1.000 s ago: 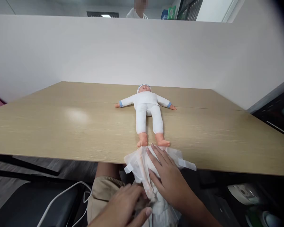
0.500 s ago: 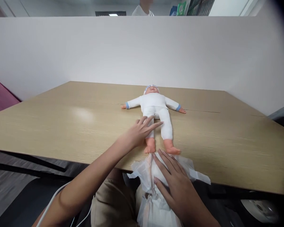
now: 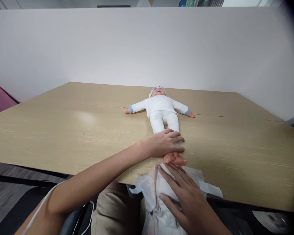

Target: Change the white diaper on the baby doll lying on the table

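Wide light-wood table (image 3: 63, 130) fills the view, with a white partition wall (image 3: 112, 45) standing along its far side. Flat on its back in the middle of the table lies a baby doll (image 3: 161, 109) in a white suit with blue cuffs, arms spread wide, head toward the wall, feet toward the person. The left hand (image 3: 165, 145) reaches across from the left and is wrapped over both of the doll's lower legs, fingers curled down around the ankles, clamped on them; the bare feet stick out just below the knuckles. Right below those feet, at the near table edge, sits a white diaper (image 3: 156, 189), crumpled and partly unfolded, half on the table and half hanging toward the lap, its tape tabs sticking out to either side. The right hand (image 3: 186, 199) lies flat on top of it, fingers spread and stretched toward the doll's feet, fingertips just short of them, pressing rather than gripping. A white cable (image 3: 42, 204) runs along the left forearm.
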The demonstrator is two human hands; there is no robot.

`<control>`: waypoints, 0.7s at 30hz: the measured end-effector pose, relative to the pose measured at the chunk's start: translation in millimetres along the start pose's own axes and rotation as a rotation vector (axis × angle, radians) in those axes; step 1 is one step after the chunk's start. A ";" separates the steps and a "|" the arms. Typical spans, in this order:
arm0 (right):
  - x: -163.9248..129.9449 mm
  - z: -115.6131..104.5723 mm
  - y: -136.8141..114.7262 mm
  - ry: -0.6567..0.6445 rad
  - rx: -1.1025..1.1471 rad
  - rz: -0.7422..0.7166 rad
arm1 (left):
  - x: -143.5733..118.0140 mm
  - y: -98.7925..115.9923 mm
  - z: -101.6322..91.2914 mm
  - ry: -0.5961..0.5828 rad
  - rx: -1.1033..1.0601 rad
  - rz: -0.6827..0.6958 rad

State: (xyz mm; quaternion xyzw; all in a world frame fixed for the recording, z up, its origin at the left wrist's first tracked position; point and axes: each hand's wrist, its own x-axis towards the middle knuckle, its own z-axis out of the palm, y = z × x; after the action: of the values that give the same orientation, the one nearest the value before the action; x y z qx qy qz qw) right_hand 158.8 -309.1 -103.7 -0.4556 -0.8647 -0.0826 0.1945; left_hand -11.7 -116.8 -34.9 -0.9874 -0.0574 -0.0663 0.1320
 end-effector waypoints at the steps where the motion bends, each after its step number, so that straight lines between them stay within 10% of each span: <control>1: 0.9 -0.9 0.6 -0.003 0.000 -0.010 | 2.4 -1.8 -1.0 0.003 -0.019 0.019; 21: 68.0 12.5 52.4 -0.413 0.206 0.116 | 11.2 -89.6 -110.8 0.243 -0.782 -0.111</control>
State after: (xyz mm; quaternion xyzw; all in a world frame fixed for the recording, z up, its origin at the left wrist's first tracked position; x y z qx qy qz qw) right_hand 163.9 -223.7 -88.9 -0.4896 -0.8624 0.1123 0.0631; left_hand -25.2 -59.6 95.4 -0.9435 -0.0651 -0.2063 -0.2511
